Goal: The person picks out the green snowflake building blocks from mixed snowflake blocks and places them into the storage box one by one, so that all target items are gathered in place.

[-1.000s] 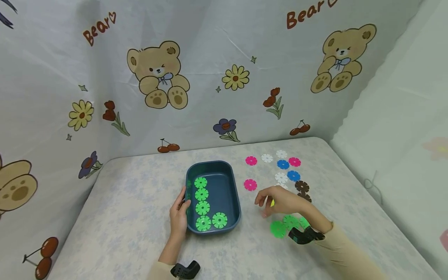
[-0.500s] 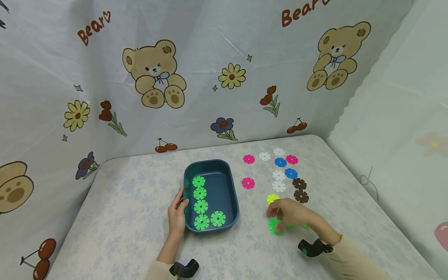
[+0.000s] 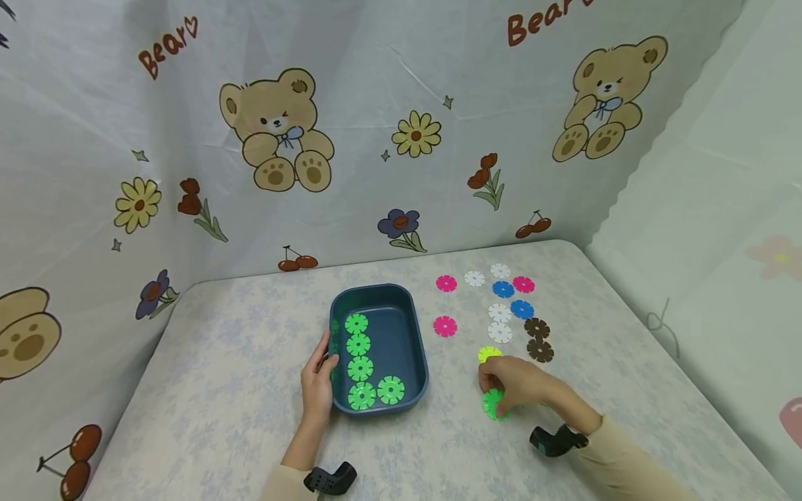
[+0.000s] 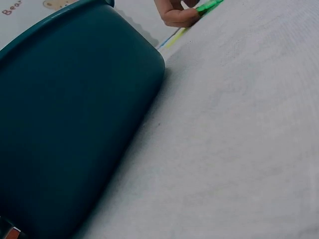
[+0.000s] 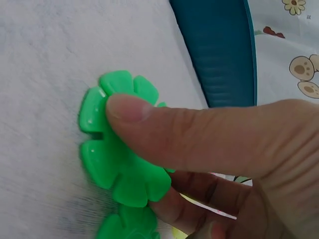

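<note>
Half a second ago the right hand [image 3: 516,381] hung over the green pieces with thumb and fingers apart; now it has closed, thumb on the face of one green disc [image 3: 493,403] and fingers behind, pinching it at the near end of the spread, to the right of the blue tray [image 3: 401,334]. I'd judge that the pick-up has begun. The left hand [image 3: 317,383] grips the tray's left side, as before. Counting: five green discs [image 3: 358,344] lie in the tray; on the table [image 3: 250,334] are three pink discs [image 3: 445,326], four white discs [image 3: 500,312], two blue discs [image 3: 522,309], two brown discs [image 3: 540,349] and one partly covered yellow disc [image 3: 489,354]. The right wrist view shows another green disc [image 5: 129,224] beside the pinched one; whether the hand hides more, I can't tell.
</note>
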Tool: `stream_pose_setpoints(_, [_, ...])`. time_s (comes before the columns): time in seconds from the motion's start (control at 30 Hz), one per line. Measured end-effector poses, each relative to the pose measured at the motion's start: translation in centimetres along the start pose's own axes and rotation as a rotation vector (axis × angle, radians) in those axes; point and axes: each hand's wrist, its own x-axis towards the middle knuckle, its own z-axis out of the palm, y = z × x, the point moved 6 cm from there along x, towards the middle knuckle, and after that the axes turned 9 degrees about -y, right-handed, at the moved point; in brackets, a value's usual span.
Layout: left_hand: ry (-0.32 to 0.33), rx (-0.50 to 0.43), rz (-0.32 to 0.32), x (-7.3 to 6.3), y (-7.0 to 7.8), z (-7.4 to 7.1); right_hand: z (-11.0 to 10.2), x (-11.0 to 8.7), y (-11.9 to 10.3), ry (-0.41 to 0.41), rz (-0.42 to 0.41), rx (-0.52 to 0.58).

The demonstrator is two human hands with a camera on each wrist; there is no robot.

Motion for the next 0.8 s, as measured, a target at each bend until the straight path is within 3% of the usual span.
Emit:
stream_pose_setpoints(0.37, [-0.005,-0.002,0.003,0.2,0.1,-0.1,-2.9,0.5,-1.0,-0.079,-0.13,0.112])
stream_pose_setpoints(0.57, [0.003,-0.001,0.003,0.1,0.1,-0.3,-5.7,1.6,-2.5,-0.038,-0.148,0.111])
stream_pose_setpoints(0.8, [0.005,-0.004,0.0,0.1,0.0,-0.2,-7.9,3.7,-6.4,0.003,-0.19,0.104])
